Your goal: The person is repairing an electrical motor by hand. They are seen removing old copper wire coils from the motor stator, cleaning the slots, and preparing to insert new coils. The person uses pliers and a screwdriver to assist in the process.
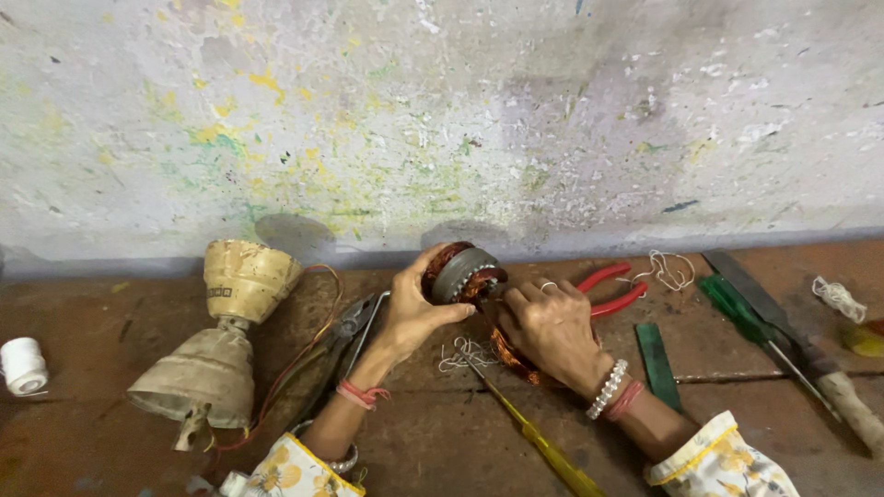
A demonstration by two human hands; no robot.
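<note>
Head view shows both hands meeting on a wound motor stator [463,271], a grey ring of steel with copper coils, which stands on its edge on the brown floor [442,433] just in front of the paint-spattered wall [442,120]. The left hand [412,313] cups it from 8 o'clock, thumb over the top and fingers closed on the rim, probably to keep it from rolling. The right hand [551,329] comes from 4 o'clock with fingers curled together at the coil side, seemingly pinching wire or thread there; the exact grip I cannot tell. The axis of the stator lies nearly flat, pointing towards 4 o'clock, so the open face is turned to the right hand.

Loose copper winding [512,357] hangs under the right hand. Red-handled pliers [610,287] lie at 3 o'clock, grey pliers [354,322] at 9 o'clock, a yellow screwdriver [534,433] at 6 o'clock. A dusty fan motor housing [221,340] is farther at 9 o'clock.
</note>
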